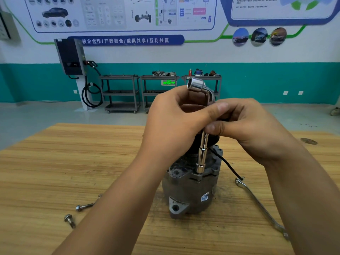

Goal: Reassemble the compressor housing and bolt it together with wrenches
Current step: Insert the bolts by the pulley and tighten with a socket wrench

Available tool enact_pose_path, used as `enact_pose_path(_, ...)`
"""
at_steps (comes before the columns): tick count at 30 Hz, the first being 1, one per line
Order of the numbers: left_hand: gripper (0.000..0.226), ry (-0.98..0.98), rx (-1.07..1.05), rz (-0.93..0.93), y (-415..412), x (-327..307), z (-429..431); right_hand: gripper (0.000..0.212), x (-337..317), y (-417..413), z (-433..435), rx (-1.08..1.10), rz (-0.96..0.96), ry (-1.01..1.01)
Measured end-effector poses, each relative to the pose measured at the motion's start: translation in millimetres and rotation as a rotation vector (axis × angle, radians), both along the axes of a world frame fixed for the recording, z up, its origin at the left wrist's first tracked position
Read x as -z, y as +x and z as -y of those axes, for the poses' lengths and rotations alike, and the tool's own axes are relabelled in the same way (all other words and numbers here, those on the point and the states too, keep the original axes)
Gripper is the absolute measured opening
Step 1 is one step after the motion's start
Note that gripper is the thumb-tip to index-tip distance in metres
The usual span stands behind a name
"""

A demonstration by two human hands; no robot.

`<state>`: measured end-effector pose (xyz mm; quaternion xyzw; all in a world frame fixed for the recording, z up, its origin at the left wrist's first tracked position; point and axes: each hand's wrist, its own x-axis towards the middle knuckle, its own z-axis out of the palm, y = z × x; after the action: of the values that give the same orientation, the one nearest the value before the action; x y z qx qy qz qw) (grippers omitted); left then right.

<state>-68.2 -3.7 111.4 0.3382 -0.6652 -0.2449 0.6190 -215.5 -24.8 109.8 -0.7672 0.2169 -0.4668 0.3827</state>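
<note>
A grey metal compressor housing (191,190) stands upright in the middle of the wooden table (55,162). A chrome L-shaped socket wrench (202,159) stands vertical on it, its lower socket seated on the housing's top flange and its bent upper socket end pointing left above my hands. My left hand (174,116) grips the wrench near the bend. My right hand (244,124) holds the shaft just below, thumb and fingers curled round it. Two loose bolts (85,207) (70,220) lie on the table to the left.
A flat double-ended spanner (257,203) lies on the table right of the housing, beside a thin black cable (230,166) running off the housing. Beyond the table stand grey shelf trolleys (121,92) and a wall-mounted charger unit (70,56).
</note>
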Motion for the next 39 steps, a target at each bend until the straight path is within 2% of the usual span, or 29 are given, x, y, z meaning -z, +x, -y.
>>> enact_pose_path(3,0.019,-0.006,-0.055,-0.039,-2.2,0.8,-0.4,0.017,0.0,0.8,0.0,0.03,0.001,-0.002)
enact_pose_path(7,0.003,0.001,-0.05,0.005,-2.2,-1.2,-2.5,0.058,2.8,4.2,1.3,0.16,-0.024,-0.027)
enact_pose_path(8,0.002,0.004,-0.041,0.027,-1.4,-2.0,-3.1,0.06,2.8,3.9,1.2,0.163,-0.025,-0.023)
enact_pose_path(12,0.01,-0.013,-0.076,0.121,1.8,-4.7,-4.3,0.024,0.0,-0.6,0.4,0.027,-0.023,0.017)
enact_pose_path(15,0.017,0.002,-0.079,0.155,2.9,-5.1,-5.1,0.022,0.8,-3.3,1.3,-0.009,-0.002,0.038)
enact_pose_path(19,0.025,0.057,0.008,0.096,3.1,-6.2,-7.7,0.017,1.4,-2.6,2.7,0.035,0.048,0.063)
enact_pose_path(27,0.017,-0.013,-0.081,0.061,-2.1,-4.5,-9.4,0.014,3.7,5.8,3.4,0.156,0.05,0.014)
enact_pose_path(29,0.01,-0.037,-0.101,0.073,-3.7,-3.2,-9.7,0.01,4.9,6.4,3.9,0.182,0.048,-0.004)
enact_pose_path(30,0.006,-0.055,-0.107,0.074,-4.1,-3.0,-9.4,0.01,5.1,6.4,3.9,0.179,0.036,-0.011)
enact_pose_path(33,0.009,-0.071,-0.108,0.047,-2.5,-3.1,-7.0,0.03,4.4,3.8,3.9,0.159,0.0,-0.017)
enact_pose_path(39,0.01,0.04,0.0,0.029,2.3,-4.9,-5.9,0.02,-0.1,-2.1,-0.6,-0.004,-0.078,0.009)
